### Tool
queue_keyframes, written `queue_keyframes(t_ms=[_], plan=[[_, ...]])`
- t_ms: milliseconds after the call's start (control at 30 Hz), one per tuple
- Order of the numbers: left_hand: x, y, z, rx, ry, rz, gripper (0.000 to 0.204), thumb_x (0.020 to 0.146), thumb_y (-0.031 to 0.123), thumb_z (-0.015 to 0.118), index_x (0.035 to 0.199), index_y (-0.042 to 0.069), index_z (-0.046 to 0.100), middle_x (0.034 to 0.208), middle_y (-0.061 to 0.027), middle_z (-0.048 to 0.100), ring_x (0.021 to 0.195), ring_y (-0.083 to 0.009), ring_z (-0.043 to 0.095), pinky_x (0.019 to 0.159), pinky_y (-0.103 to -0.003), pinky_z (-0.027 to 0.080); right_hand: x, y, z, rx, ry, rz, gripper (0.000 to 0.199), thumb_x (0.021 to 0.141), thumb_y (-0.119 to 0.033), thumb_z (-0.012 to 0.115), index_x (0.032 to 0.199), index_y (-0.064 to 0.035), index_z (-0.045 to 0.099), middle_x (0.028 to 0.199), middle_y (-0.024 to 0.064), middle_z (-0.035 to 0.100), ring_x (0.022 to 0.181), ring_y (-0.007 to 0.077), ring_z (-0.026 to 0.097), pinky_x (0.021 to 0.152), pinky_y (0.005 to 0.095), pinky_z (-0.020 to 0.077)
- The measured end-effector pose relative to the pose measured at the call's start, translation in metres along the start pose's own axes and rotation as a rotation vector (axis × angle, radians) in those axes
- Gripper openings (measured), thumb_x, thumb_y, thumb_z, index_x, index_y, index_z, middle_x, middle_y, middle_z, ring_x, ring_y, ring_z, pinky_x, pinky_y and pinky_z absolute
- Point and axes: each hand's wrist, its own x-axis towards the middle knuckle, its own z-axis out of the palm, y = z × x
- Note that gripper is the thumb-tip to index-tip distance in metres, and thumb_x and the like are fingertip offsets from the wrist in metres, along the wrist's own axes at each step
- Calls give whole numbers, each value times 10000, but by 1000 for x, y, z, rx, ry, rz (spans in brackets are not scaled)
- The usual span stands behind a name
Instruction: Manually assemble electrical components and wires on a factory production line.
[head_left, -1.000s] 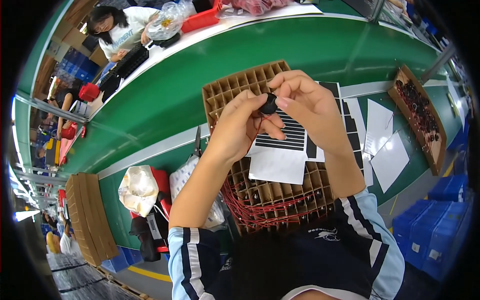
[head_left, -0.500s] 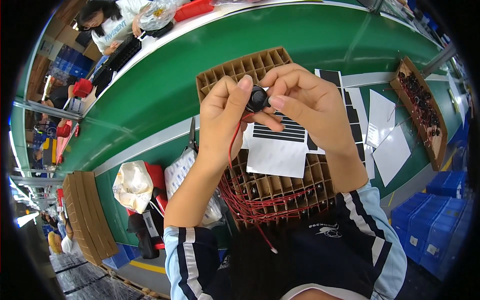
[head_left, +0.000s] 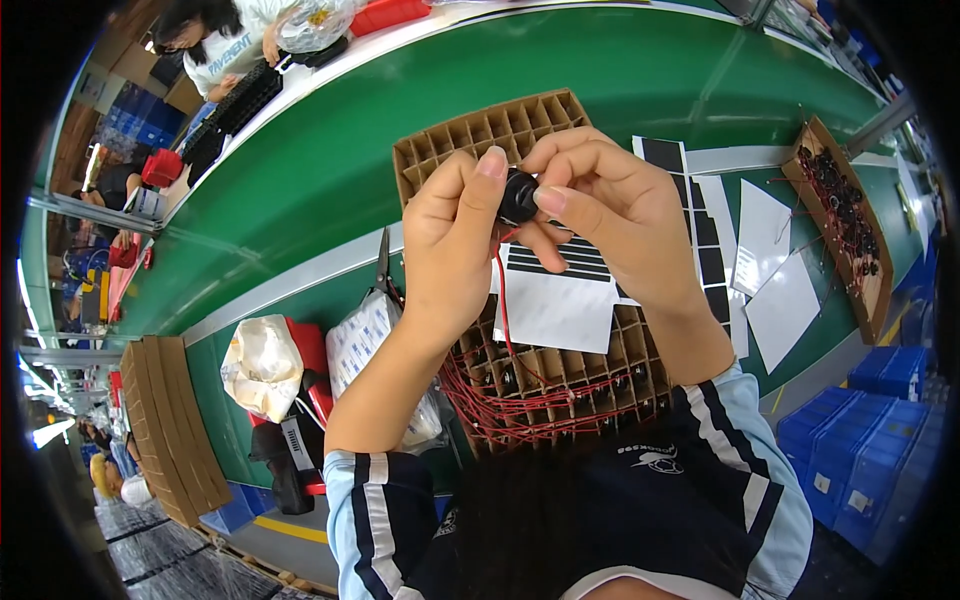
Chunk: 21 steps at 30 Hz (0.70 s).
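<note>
Right now both hands are raised together above the brown cardboard grid tray (head_left: 480, 135), pinching one small round black part (head_left: 518, 196) between them. The left hand (head_left: 455, 245) presses its thumb against the part's near side, while the right hand (head_left: 610, 215) closes thumb and forefinger on the other side, so the part sits clamped between the two sets of fingertips. A thin red wire (head_left: 502, 305) hangs from the part down past the left wrist into the tray's lower cells, where more red-wired parts lie in a tangle. Under the right hand a white sheet with black stripes (head_left: 555, 300) rests on the tray. Just left of the left forearm lie a pair of scissors (head_left: 383, 268) and a clear bag of white pieces (head_left: 362, 340). Well off to the right of the right hand, a shallow brown cardboard box of dark parts (head_left: 845, 225) sits on the green bench (head_left: 300, 190).
</note>
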Motion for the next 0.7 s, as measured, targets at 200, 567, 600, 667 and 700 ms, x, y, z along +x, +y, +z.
queue_keyframes(t_ms=[200, 567, 600, 667, 700], plan=[[-3, 0, 3, 33, 18, 12, 271, 913, 225, 393, 740, 20, 431, 640, -111, 533, 445, -227, 557, 407, -271, 461, 0, 5, 0, -131, 0, -78, 55, 798, -20, 561, 831, 20, 541, 964, 74, 473, 749, 100, 508, 674, 233, 430], [-6, 5, -6, 32, -80, 41, 234, 888, 197, 470, 737, 36, 394, 701, -111, 554, 487, -170, 563, 410, -207, 408, 6, 9, -3, 1, -77, -108, 232, 772, -74, 619, 931, -22, 458, 942, 56, 439, 758, 100, 484, 669, 228, 416], [-2, 6, -6, 19, -61, 30, 231, 884, 211, 479, 753, 43, 390, 697, -109, 553, 486, -165, 562, 396, -204, 389, 8, 10, -5, -24, -83, -99, 271, 764, -108, 640, 939, -26, 449, 924, 54, 446, 756, 104, 483, 666, 230, 413], [8, 1, -16, -9, -1, -2, 243, 882, 256, 473, 771, 60, 382, 655, -98, 529, 429, -131, 485, 350, -201, 307, 9, 25, -12, -177, -131, -53, 290, 750, -156, 659, 920, -33, 458, 895, 43, 459, 755, 106, 484, 657, 237, 412], [15, -1, -18, -84, 75, -29, 246, 884, 267, 464, 771, 64, 382, 638, -93, 519, 402, -117, 444, 344, -199, 281, 11, 30, -15, -333, -176, -9, 314, 736, -203, 679, 901, -41, 467, 866, 33, 473, 755, 108, 485, 649, 244, 410]])
